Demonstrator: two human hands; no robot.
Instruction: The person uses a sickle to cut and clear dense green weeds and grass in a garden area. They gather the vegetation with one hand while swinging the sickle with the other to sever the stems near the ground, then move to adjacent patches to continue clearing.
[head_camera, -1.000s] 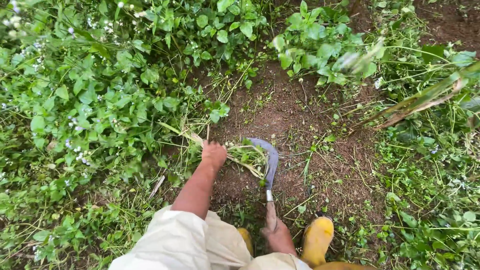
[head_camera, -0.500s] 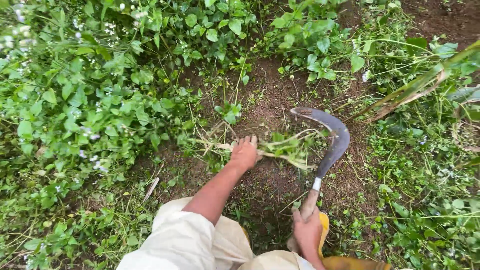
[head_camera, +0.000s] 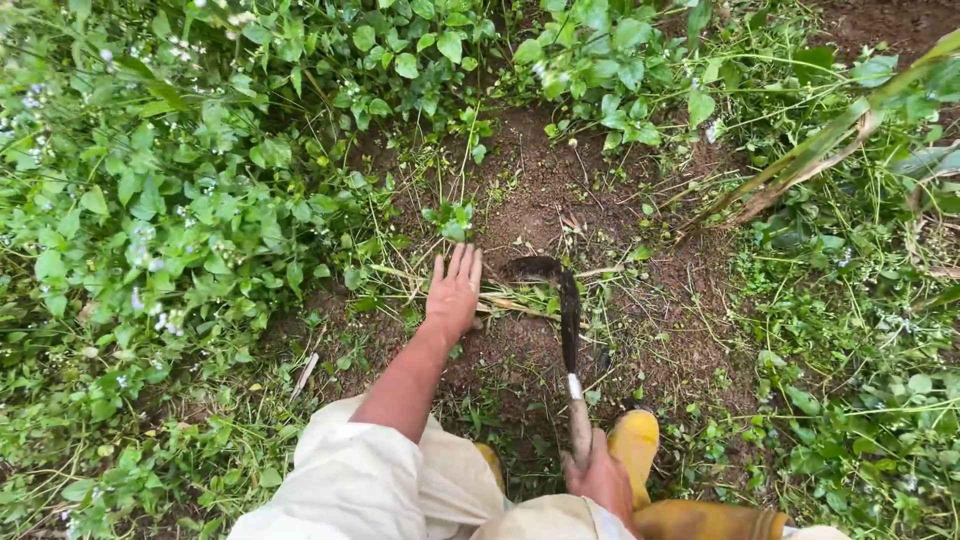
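My left hand (head_camera: 453, 291) lies flat and open on the bare soil, fingers together and pointing away, beside a few cut grass stems (head_camera: 505, 299). My right hand (head_camera: 598, 474) grips the wooden handle of a sickle (head_camera: 566, 318). Its dark curved blade rests on the ground just right of my left hand, with the hooked tip curling toward the fingers. A small green seedling (head_camera: 449, 217) stands just beyond my left fingertips.
Dense leafy weeds (head_camera: 190, 170) with tiny white flowers fill the left and top. Bare brown soil (head_camera: 560, 190) lies ahead. Grass and dry stalks (head_camera: 800, 170) cover the right. My yellow boot (head_camera: 636, 443) and pale trouser knees (head_camera: 370, 480) sit at the bottom.
My left hand let go of the cut grass and now lies flat with fingers straight. The sickle swung left from the right, its blade now lying close beside that hand.
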